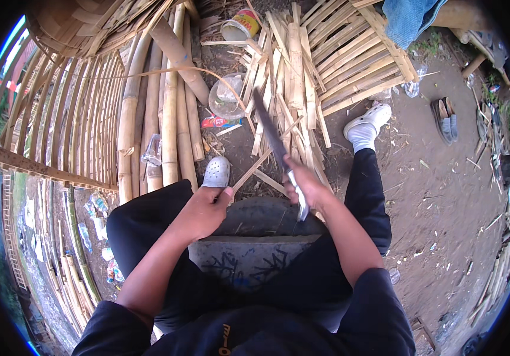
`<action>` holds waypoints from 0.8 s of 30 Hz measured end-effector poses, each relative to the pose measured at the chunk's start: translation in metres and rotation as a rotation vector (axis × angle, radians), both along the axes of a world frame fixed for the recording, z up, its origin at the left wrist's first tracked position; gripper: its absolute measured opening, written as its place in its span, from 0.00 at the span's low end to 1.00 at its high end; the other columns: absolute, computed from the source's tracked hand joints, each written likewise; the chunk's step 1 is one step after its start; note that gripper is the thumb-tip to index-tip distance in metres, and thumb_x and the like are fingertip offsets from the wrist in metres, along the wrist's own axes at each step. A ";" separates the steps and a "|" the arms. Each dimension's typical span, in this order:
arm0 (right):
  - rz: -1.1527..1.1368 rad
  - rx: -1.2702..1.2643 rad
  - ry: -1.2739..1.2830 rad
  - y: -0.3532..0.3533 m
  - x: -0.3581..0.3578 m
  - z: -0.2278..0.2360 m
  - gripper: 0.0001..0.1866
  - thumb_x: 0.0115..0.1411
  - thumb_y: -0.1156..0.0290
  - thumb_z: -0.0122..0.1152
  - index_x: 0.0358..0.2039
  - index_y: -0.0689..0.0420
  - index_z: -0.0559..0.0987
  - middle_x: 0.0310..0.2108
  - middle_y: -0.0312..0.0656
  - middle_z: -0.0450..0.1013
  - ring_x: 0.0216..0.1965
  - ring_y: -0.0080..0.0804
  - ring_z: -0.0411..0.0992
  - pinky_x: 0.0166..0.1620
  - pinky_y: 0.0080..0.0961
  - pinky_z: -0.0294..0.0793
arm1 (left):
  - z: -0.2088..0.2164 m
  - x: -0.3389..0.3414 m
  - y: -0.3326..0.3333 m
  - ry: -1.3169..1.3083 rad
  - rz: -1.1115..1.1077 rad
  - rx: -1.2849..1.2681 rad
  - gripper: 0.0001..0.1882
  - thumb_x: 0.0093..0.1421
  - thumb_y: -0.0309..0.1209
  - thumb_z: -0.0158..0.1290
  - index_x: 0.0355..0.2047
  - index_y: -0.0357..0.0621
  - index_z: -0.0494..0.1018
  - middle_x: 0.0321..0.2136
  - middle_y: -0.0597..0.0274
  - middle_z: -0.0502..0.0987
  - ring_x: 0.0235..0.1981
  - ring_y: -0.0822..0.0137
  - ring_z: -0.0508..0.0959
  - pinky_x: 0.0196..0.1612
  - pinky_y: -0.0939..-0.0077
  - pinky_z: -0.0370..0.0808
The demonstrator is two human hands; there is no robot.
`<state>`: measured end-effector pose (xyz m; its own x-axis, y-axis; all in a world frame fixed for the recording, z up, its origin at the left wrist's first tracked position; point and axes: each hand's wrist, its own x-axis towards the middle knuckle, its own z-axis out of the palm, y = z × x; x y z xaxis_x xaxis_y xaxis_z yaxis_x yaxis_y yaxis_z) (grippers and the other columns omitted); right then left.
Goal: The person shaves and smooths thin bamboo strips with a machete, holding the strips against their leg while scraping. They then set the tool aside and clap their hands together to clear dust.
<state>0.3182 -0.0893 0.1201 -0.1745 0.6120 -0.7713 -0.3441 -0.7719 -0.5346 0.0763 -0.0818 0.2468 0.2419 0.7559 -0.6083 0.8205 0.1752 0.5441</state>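
My right hand (309, 185) is wrapped round the pale handle of a large knife (273, 132). Its long dark blade points away from me, over a heap of split bamboo strips (293, 71). At my left knee, my left hand (204, 210) is closed with the thumb on top. A thin bamboo strip (255, 169) runs from its thumb towards the heap and passes close to the blade. Whether knife and strip touch, I cannot tell. Between my legs is a dark rounded block (261, 216), with a grey, scribbled surface (237, 261) nearer me.
Bamboo poles (172, 118) lie left of the heap, beside a slatted bamboo frame (71, 113). Another slatted panel (356, 53) lies at the far right, with blue cloth (412, 21) over its corner. A tub (241, 25) stands behind; shoes (445, 120) rest on the dirt.
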 end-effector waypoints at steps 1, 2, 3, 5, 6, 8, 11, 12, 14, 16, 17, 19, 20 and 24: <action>0.132 0.007 0.078 -0.006 -0.012 0.008 0.31 0.65 0.36 0.44 0.22 0.52 0.65 0.10 0.30 0.55 0.07 0.22 0.54 0.11 0.24 0.53 | -0.003 0.001 -0.002 0.009 -0.034 0.074 0.21 0.69 0.42 0.44 0.36 0.32 0.73 0.23 0.48 0.75 0.25 0.54 0.77 0.33 0.63 0.71; 0.271 0.061 0.105 -0.015 -0.026 0.017 0.31 0.64 0.36 0.46 0.23 0.53 0.65 0.10 0.30 0.55 0.07 0.22 0.54 0.11 0.23 0.53 | -0.003 0.006 -0.001 0.057 -0.046 0.019 0.20 0.69 0.41 0.44 0.38 0.32 0.74 0.25 0.41 0.75 0.32 0.45 0.78 0.39 0.60 0.71; 0.411 0.115 0.133 -0.020 -0.035 0.024 0.32 0.63 0.35 0.48 0.23 0.54 0.66 0.10 0.30 0.55 0.07 0.21 0.54 0.10 0.23 0.53 | -0.007 0.004 -0.002 0.007 -0.043 0.030 0.20 0.69 0.41 0.44 0.38 0.32 0.74 0.24 0.41 0.75 0.31 0.46 0.78 0.38 0.60 0.71; 0.433 0.145 0.133 -0.019 -0.032 0.029 0.32 0.62 0.35 0.50 0.24 0.56 0.67 0.10 0.30 0.56 0.08 0.20 0.55 0.10 0.22 0.54 | -0.015 -0.001 -0.004 -0.081 -0.046 0.055 0.20 0.69 0.41 0.44 0.37 0.32 0.74 0.24 0.42 0.74 0.30 0.47 0.78 0.38 0.60 0.71; 0.444 0.160 0.133 -0.017 -0.029 0.029 0.33 0.61 0.35 0.51 0.25 0.56 0.68 0.10 0.30 0.56 0.08 0.20 0.55 0.10 0.21 0.54 | -0.014 -0.003 -0.006 -0.063 -0.040 0.042 0.20 0.69 0.41 0.44 0.37 0.32 0.74 0.23 0.43 0.74 0.29 0.50 0.77 0.37 0.60 0.71; 0.268 0.177 -0.112 -0.007 -0.007 0.023 0.31 0.62 0.38 0.52 0.23 0.56 0.68 0.10 0.30 0.58 0.08 0.20 0.59 0.10 0.22 0.56 | -0.004 0.000 -0.006 -0.031 -0.039 0.027 0.21 0.69 0.41 0.45 0.36 0.31 0.74 0.23 0.47 0.74 0.25 0.56 0.77 0.34 0.62 0.71; 0.014 0.011 -0.153 0.008 0.045 -0.027 0.28 0.67 0.39 0.43 0.24 0.53 0.65 0.11 0.31 0.57 0.07 0.23 0.56 0.11 0.24 0.55 | 0.005 -0.002 -0.006 -0.101 0.017 -0.044 0.21 0.70 0.42 0.44 0.30 0.34 0.72 0.15 0.69 0.66 0.12 0.79 0.61 0.17 0.77 0.62; -0.018 -0.017 -0.144 0.009 0.047 -0.033 0.28 0.67 0.40 0.42 0.24 0.53 0.65 0.11 0.31 0.57 0.07 0.23 0.56 0.11 0.24 0.55 | 0.005 -0.001 -0.009 -0.124 0.094 -0.115 0.21 0.70 0.42 0.44 0.31 0.35 0.72 0.16 0.70 0.66 0.12 0.79 0.61 0.15 0.78 0.61; -0.016 -0.016 -0.162 0.002 0.042 -0.020 0.27 0.68 0.42 0.43 0.26 0.54 0.65 0.11 0.31 0.56 0.08 0.23 0.56 0.11 0.24 0.55 | 0.008 0.004 -0.010 -0.176 0.229 -0.249 0.20 0.70 0.43 0.44 0.33 0.37 0.71 0.16 0.70 0.65 0.11 0.80 0.59 0.13 0.79 0.59; 0.144 0.081 -0.064 -0.009 0.002 0.004 0.27 0.68 0.43 0.44 0.25 0.54 0.64 0.11 0.31 0.56 0.08 0.23 0.56 0.11 0.24 0.55 | 0.007 0.002 -0.007 -0.158 0.313 -0.346 0.19 0.70 0.44 0.43 0.36 0.38 0.70 0.16 0.71 0.65 0.11 0.82 0.59 0.12 0.81 0.56; 0.225 0.115 -0.036 -0.014 -0.011 0.012 0.27 0.67 0.43 0.45 0.24 0.54 0.64 0.11 0.30 0.56 0.08 0.22 0.55 0.11 0.24 0.54 | 0.005 0.004 -0.006 -0.154 0.338 -0.404 0.19 0.71 0.44 0.43 0.37 0.39 0.69 0.16 0.71 0.64 0.11 0.82 0.59 0.11 0.82 0.55; 0.282 0.207 -0.106 -0.014 -0.015 0.010 0.28 0.67 0.43 0.46 0.24 0.57 0.67 0.11 0.35 0.61 0.10 0.28 0.61 0.14 0.29 0.62 | 0.002 0.001 -0.008 -0.239 0.413 -0.496 0.18 0.70 0.45 0.43 0.40 0.41 0.69 0.16 0.74 0.62 0.11 0.83 0.56 0.12 0.84 0.52; 0.311 0.251 -0.136 -0.013 -0.015 0.006 0.29 0.67 0.43 0.47 0.24 0.58 0.69 0.12 0.37 0.63 0.11 0.31 0.65 0.15 0.31 0.65 | 0.000 -0.004 -0.008 -0.276 0.453 -0.542 0.18 0.70 0.45 0.44 0.42 0.41 0.68 0.16 0.75 0.60 0.11 0.84 0.55 0.12 0.85 0.51; 0.392 0.499 -1.084 0.007 0.009 -0.018 0.31 0.65 0.45 0.49 0.28 0.66 0.76 0.21 0.52 0.75 0.25 0.49 0.76 0.33 0.41 0.76 | 0.004 -0.014 -0.002 -0.499 0.521 -0.770 0.18 0.70 0.45 0.45 0.48 0.43 0.69 0.16 0.78 0.56 0.11 0.85 0.52 0.12 0.88 0.48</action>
<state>0.3273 -0.0818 0.1023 0.1676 0.9285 -0.3314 0.6603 -0.3554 -0.6616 0.0618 -0.0836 0.2511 0.3539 0.2904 -0.8891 0.2585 0.8832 0.3914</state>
